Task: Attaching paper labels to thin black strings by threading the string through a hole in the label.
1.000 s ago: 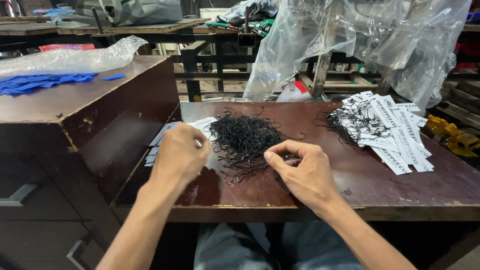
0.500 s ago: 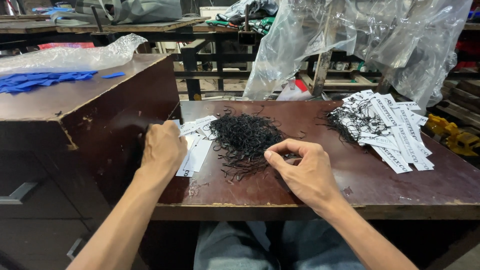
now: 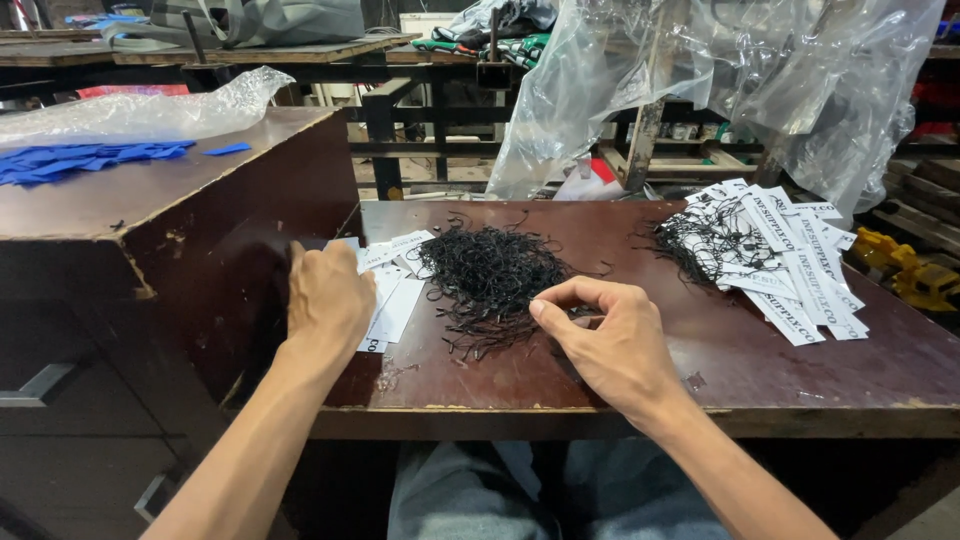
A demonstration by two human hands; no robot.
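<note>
Black string loops [image 3: 492,275]: light, limp, tangle-prone; best pinched singly at the pile's edge. Right hand [image 3: 610,345] pinches one strand; left hand [image 3: 325,300] rests on white paper tags [image 3: 392,290].

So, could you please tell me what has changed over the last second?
The left hand moved left, away from the pile of black strings, onto the stack of white paper tags by the cabinet. The right hand stayed pinched at the pile's edge. The strung tags on the right did not move.
</note>
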